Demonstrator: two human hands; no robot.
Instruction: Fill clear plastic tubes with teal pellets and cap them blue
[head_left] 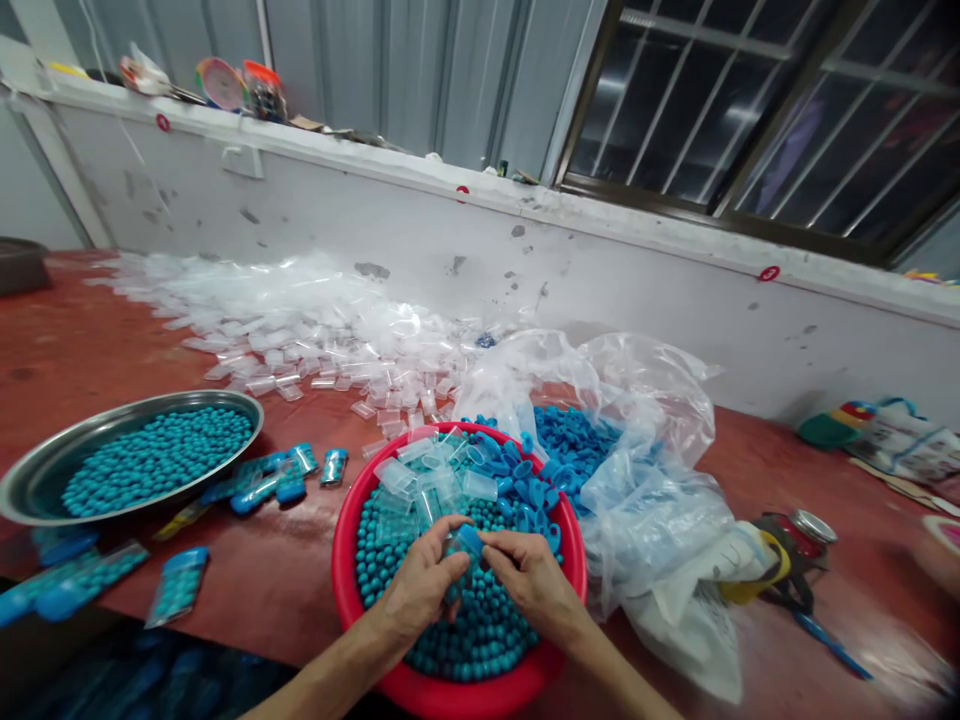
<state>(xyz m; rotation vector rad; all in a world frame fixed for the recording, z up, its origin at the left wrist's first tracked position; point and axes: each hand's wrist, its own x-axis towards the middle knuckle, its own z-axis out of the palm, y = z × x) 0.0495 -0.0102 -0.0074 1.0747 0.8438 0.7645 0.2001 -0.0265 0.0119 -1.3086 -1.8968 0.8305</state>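
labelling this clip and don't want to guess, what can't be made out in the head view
All in the head view:
Lower part of the capped tube: hidden by the left hand; the right hand is at its cap.
Some blue caps: covered by the plastic bag.
Dark container: cut off by the left edge.
Pale-rimmed object: blurred, cut off by the right edge.

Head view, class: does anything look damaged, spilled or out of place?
Yes: the white wall behind the red table has dark patches, as if its paint has flaked. The beads in the red basin show no spill.
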